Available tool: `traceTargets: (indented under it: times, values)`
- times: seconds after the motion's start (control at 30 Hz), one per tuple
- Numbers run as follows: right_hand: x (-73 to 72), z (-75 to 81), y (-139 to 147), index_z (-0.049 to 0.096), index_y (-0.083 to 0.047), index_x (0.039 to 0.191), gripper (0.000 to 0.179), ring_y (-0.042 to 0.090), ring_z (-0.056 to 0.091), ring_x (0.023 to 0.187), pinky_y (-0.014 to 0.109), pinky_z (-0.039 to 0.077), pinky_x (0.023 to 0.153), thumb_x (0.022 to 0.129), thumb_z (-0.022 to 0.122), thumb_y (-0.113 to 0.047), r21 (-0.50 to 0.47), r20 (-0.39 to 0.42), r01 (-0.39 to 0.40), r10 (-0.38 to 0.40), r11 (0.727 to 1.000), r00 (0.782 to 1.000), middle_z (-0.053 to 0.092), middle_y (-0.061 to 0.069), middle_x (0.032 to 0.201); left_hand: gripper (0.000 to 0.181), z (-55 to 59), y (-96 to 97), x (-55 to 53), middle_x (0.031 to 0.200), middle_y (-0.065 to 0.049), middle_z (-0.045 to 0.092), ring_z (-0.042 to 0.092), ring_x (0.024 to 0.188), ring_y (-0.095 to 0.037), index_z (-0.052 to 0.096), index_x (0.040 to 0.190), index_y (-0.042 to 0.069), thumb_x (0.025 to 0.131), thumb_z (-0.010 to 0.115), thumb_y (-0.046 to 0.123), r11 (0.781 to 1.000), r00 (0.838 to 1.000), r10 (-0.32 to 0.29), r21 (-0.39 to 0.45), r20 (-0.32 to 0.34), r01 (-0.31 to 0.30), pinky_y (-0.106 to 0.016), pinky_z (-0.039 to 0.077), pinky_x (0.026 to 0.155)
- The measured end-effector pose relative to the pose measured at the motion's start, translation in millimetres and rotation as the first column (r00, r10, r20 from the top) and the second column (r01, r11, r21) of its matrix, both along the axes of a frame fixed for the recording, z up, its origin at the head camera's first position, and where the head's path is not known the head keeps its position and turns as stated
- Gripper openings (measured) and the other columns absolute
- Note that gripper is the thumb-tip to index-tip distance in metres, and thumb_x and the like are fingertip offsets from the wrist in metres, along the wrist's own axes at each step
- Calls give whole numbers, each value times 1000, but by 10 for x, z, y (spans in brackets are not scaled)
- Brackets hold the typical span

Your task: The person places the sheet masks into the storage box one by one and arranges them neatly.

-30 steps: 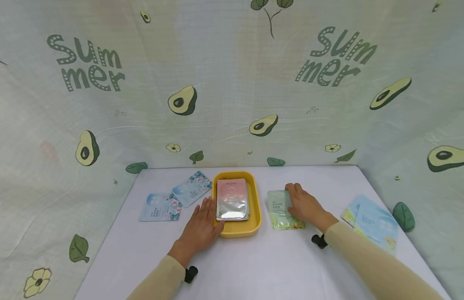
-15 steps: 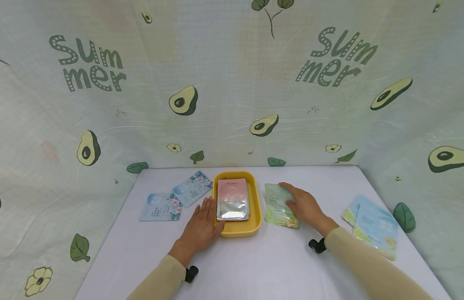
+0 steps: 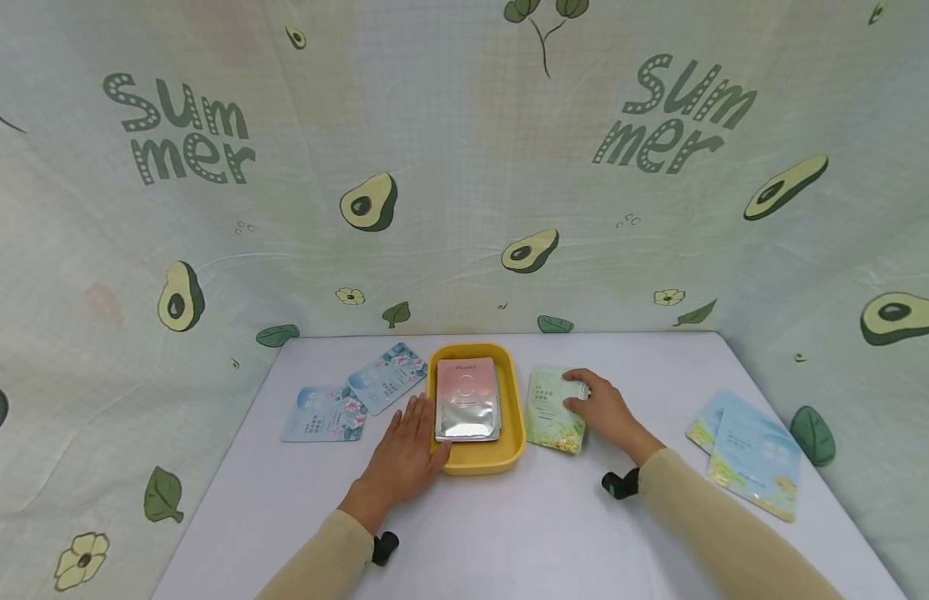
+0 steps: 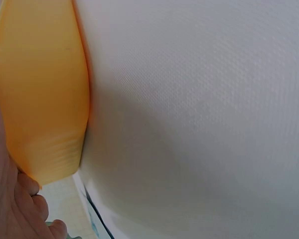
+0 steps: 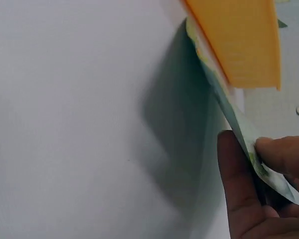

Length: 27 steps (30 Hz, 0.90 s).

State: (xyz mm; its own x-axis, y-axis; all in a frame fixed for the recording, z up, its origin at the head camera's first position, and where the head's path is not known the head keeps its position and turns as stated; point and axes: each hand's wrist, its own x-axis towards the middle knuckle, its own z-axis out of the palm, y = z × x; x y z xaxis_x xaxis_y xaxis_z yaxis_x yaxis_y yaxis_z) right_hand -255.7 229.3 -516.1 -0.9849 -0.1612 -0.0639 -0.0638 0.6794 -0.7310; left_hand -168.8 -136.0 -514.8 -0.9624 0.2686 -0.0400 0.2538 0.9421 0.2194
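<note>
Between thumb and fingers my right hand (image 3: 610, 417) pinches the right edge of a pale green sheet mask packet (image 3: 550, 412) with yellow flowers along its bottom. In the right wrist view that packet (image 5: 229, 112) is tilted, its held edge lifted off the table and its far edge low beside the yellow tray (image 5: 239, 40). My left hand (image 3: 402, 454) lies with straight fingers along the tray's left rim, thumb at its lower left corner. Inside the yellow tray (image 3: 475, 461) lies a pink and silver foil packet (image 3: 466, 400), with another edge showing under it.
To the left of the tray lie two blue floral packets, one nearer (image 3: 325, 414) and one farther (image 3: 385, 377). Two light blue packets (image 3: 756, 454) overlap near the table's right edge. A printed cloth (image 3: 449, 167) hangs behind the white table (image 3: 509, 542).
My right hand has moved slightly left with the green packet, bringing it close beside the tray and raising its right edge. The left hand has stayed in place.
</note>
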Motion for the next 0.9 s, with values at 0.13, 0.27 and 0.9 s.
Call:
traceTargets:
  times: [0.13,0.27,0.9]
  values:
    - [-25,21,37,59,-10,148,48,52,44,145,69,39,116,101,69,-15,-21,58,13,-12,1000,998,48,23,161,82,14,7,4,176,-17,19,17,164,-34,15,168,0,110,39,54,1000,1000,1,4,1,-1,-53,20,132]
    - [-28,35,81,63,-11,145,45,55,43,146,68,39,116,102,70,-18,-22,53,30,-29,999,998,48,26,160,82,9,9,0,176,-17,19,17,164,-34,15,168,0,110,39,54,1000,1000,0,-2,0,0,-53,20,132]
    - [-152,428,154,55,-11,153,51,47,54,137,44,59,89,103,67,-15,-100,22,53,-51,994,998,44,31,159,84,-11,-7,-10,176,-17,18,15,164,-32,14,168,0,110,37,56,1000,1000,-4,-8,-2,4,-52,20,132]
